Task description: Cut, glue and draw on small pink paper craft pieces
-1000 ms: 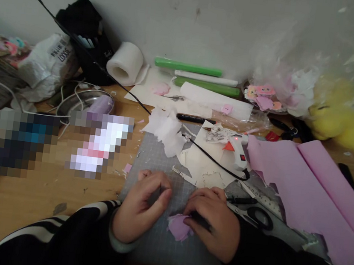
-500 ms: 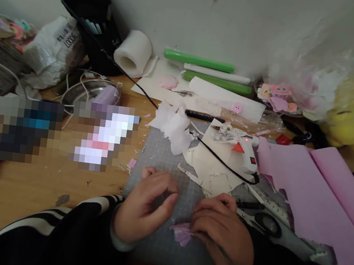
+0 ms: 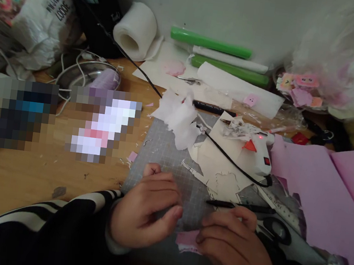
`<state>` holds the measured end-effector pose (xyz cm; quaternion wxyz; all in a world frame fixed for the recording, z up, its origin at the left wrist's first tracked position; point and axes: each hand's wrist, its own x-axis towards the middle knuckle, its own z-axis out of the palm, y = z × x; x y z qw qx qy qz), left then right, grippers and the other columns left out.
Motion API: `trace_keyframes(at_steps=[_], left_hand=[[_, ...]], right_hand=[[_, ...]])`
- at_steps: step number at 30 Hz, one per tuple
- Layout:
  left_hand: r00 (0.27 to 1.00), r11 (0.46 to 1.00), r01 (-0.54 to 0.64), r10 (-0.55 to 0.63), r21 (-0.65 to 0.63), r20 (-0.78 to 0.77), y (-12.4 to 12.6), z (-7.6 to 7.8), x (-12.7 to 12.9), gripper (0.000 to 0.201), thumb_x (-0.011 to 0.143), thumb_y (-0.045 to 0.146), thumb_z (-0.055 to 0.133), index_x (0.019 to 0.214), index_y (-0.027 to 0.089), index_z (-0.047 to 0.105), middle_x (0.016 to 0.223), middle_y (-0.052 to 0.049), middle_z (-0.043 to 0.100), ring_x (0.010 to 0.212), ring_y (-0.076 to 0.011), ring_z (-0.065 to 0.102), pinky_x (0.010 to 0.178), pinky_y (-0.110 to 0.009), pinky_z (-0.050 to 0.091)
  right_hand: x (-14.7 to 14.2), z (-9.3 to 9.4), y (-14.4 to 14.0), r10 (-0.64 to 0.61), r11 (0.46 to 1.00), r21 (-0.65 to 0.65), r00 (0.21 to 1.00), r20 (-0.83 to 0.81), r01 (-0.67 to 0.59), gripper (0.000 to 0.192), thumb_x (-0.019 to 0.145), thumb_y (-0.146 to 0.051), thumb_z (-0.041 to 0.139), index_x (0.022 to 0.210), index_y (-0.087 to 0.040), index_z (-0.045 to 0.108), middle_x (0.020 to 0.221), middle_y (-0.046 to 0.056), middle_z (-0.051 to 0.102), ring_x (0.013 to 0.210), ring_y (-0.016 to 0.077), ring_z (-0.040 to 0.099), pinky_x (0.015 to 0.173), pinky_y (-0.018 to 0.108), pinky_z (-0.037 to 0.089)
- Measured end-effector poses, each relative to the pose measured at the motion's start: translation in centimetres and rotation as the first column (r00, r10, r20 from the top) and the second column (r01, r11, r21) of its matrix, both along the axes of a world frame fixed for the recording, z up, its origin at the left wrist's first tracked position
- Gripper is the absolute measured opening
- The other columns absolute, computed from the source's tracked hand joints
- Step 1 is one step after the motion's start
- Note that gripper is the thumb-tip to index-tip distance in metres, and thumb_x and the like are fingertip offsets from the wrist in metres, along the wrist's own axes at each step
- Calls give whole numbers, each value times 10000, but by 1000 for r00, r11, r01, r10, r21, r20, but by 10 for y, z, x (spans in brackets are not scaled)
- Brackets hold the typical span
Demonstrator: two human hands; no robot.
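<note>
My right hand (image 3: 239,243) pinches a small piece of pink crepe paper (image 3: 188,240) at the near edge of the grey cutting mat (image 3: 158,147). The paper is crumpled, with a pale ragged lower edge, and its right end is hidden by my fingers. To its left, my left hand (image 3: 148,210) hovers with its fingers curled in and the thumb close to them; nothing shows between them. Just beyond my right hand lie a black pen (image 3: 220,203) and scissors (image 3: 276,230) with a black handle.
A white glue gun (image 3: 263,154) with a red light rests on cut cream paper (image 3: 225,155). White crumpled tissue (image 3: 179,117) lies left of it, a black cord (image 3: 225,155) crossing nearby. Large pink crepe sheets (image 3: 315,188) cover the right. Green rolls (image 3: 210,42) and a toilet roll (image 3: 136,30) stand behind.
The view has tilted and shifted a little. My right hand has moved slightly right and turned the pink crepe paper, which shows a flatter side. The left hand stays curled.
</note>
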<state>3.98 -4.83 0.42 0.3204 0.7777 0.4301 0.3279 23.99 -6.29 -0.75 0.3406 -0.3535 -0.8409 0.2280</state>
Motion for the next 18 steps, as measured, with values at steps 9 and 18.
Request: trace_keyframes(at_steps=[9,18], left_hand=[[969,972,210,-222,-107,-109,13,6,-10,352,600,34,434,808,229,642,820,-29,591,724,-191,537,706,-389,305],[869,895,402,-440,-195,-225,17,3,-11,365,576,-8,520,813,244,638,883,0,601,778,-196,497,669,-352,329]], right_hand=[[0,7,0,-51,995,-91,998,-36,48,430,966,-280,291,671,-266,603,630,-104,686,691,83,609,803,305,277],[5,12,-1,-45,989,-136,997,60,53,411,957,-286,289,720,-325,623,660,-144,702,656,109,630,788,325,321]])
